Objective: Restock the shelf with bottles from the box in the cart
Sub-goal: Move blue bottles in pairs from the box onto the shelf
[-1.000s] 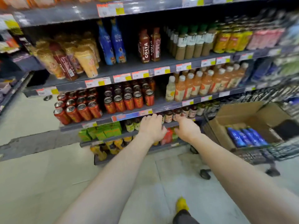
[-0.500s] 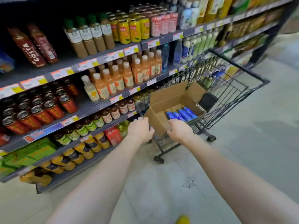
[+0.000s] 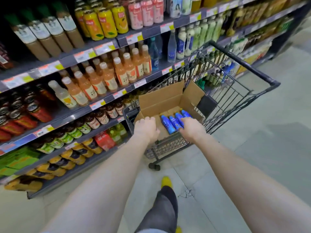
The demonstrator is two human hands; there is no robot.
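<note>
A cardboard box (image 3: pixel 161 100) with its flaps up sits in a black wire cart (image 3: pixel 239 91) beside the drinks shelf (image 3: pixel 70 117). Several blue bottles (image 3: pixel 171 122) lie side by side on the box floor. My left hand (image 3: pixel 146 129) hovers over the box's near left corner, fingers loosely bent, holding nothing. My right hand (image 3: pixel 191 130) is at the box's near right side, and its fingers reach onto the near ends of the blue bottles. Its fingertips are partly hidden.
The shelf rows hold orange juice bottles (image 3: pixel 107 76), cans (image 3: pixel 104 24), jars (image 3: pixel 101 117) and yellow packs (image 3: pixel 72 156). The cart stands close against the shelf. Grey tiled floor (image 3: pixel 269 148) lies to the right, and my leg and yellow shoe (image 3: pixel 166 182) are below.
The view swung right from the shelf to the cart. Both hands moved forward from the shelf front to the box, and the right hand came onto the blue bottles.
</note>
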